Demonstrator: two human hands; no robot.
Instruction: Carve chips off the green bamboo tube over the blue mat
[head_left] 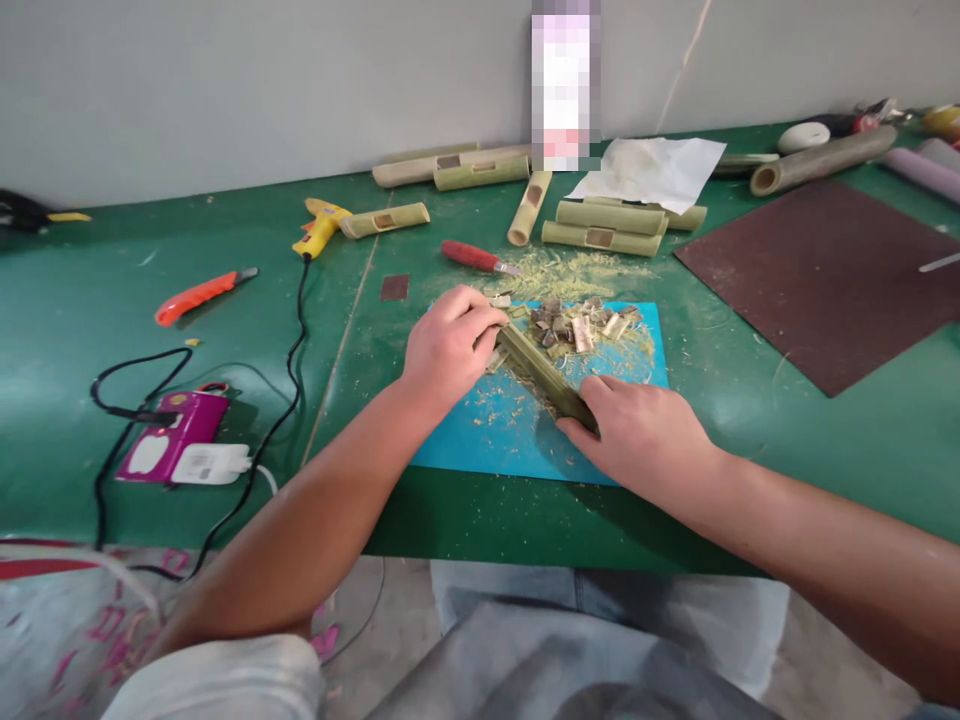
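A green bamboo tube point(545, 371) slants between my hands above a blue sheet point(487, 440). Its far left end is gripped by my left hand point(454, 335), fingers closed round it. My right hand point(641, 425) is wrapped about the near right end. Chips and shavings of bamboo point(581, 330) lie heaped on the sheet just beyond the tube. Behind the sheet rests a red-handled carving knife point(476, 257), its blade among pale sawdust. A small brown square point(395, 287) lies to the left of it.
Cut bamboo tubes point(609, 237) with windows line the back. A yellow glue gun point(321, 228), an orange utility knife point(204, 295) and a purple power strip point(174, 435) with cords occupy the left. On the right are a dark brown sheet point(825, 290) and a longer bamboo tube point(825, 160).
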